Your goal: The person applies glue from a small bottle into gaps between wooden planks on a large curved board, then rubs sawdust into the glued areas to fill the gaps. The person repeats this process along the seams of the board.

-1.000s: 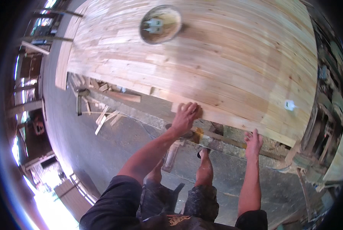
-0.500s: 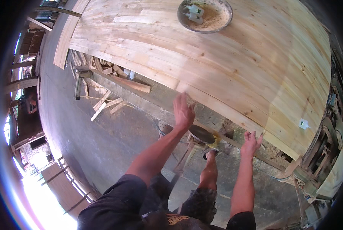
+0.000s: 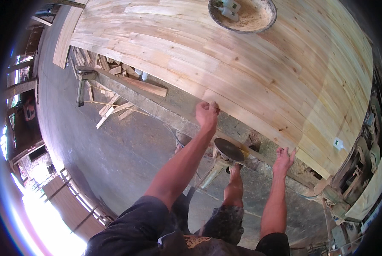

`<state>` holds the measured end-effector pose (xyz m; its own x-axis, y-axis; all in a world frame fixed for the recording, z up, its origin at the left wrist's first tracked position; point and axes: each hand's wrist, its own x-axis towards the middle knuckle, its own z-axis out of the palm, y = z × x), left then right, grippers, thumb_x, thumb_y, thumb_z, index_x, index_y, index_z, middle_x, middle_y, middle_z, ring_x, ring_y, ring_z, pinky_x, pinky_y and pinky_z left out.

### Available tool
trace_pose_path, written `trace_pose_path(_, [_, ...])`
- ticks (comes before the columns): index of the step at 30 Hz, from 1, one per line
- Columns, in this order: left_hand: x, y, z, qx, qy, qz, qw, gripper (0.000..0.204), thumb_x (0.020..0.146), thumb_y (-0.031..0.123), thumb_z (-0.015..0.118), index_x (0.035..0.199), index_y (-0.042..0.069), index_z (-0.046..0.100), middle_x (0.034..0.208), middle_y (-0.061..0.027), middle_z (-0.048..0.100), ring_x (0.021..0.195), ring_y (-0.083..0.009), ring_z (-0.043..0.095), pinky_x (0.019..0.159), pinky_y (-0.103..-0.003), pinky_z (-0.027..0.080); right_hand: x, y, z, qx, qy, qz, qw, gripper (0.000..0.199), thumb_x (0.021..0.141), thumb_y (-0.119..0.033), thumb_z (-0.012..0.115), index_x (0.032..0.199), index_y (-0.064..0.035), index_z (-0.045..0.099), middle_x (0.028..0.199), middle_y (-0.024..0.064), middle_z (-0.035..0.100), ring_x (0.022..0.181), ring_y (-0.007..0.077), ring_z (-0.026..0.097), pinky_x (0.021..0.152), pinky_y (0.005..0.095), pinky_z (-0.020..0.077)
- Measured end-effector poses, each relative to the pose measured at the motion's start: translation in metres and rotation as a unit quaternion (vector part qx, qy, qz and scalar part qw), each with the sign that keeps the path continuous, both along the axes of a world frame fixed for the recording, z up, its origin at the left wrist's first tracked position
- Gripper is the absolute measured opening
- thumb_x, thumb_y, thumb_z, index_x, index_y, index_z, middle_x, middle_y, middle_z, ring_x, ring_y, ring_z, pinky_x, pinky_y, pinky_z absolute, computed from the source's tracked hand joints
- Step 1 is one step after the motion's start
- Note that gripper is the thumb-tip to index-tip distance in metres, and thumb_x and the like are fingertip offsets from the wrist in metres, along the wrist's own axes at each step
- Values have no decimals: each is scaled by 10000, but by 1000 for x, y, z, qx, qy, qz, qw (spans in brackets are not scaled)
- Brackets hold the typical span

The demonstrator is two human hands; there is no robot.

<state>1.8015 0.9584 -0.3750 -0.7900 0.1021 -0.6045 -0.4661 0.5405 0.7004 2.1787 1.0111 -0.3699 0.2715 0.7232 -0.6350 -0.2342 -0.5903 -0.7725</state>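
A wide panel of pale, knotty wooden strips [image 3: 242, 70] lies in front of me, its near edge running slantwise past both hands. My left hand [image 3: 207, 114] is at that edge, its fingers curled together; whether anything small is between them I cannot make out. Farther right, my right hand [image 3: 283, 161] is just below the same edge with thumb and fingers apart, and nothing shows in it. Between my forearms, a dark round disc [image 3: 229, 149] sits on a narrow beam [image 3: 152, 115] below the panel.
On the panel rest a bowl [image 3: 267, 26] of sawdust-like powder holding white bottles [image 3: 229, 13], and another small white bottle [image 3: 338, 144] at the right. Wood offcuts [image 3: 109, 104] lie on the floor at left. Wooden racks [image 3: 361, 170] stand at the far right.
My left hand's fingers, blurred and reaching over the panel edge before, are now curled in. My right hand stays by the edge, its fingers more spread. The whole view has shifted slightly.
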Motion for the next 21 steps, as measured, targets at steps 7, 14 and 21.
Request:
trace_pose_path(7, [-1,8,3,30,7,24,999,358,949,148,833,1158,-35,608,969,-117,707,779,-196,744,638,-341,632,33,10,2,-8,-165,188,968,615,1092,-130,681,1630,47,441,1012,45,663,868,146,659,783,341,579])
trace_pose_path(14, [-20,-1,-3,90,-26,-10,996,330,967,108,807,1131,-6,543,953,-128,702,750,-240,765,647,-358,660,51,27,-21,5,-526,355,772,373,943,-203,783,1222,41,747,972,249,698,908,406,695,833,490,570])
trace_pose_path(21, [-19,-8,-29,125,-15,-29,992,364,1005,176,812,1116,13,505,943,-135,708,712,-228,745,632,-356,640,36,35,-22,47,-573,330,749,237,902,-214,808,938,18,775,959,277,677,936,437,691,845,538,553])
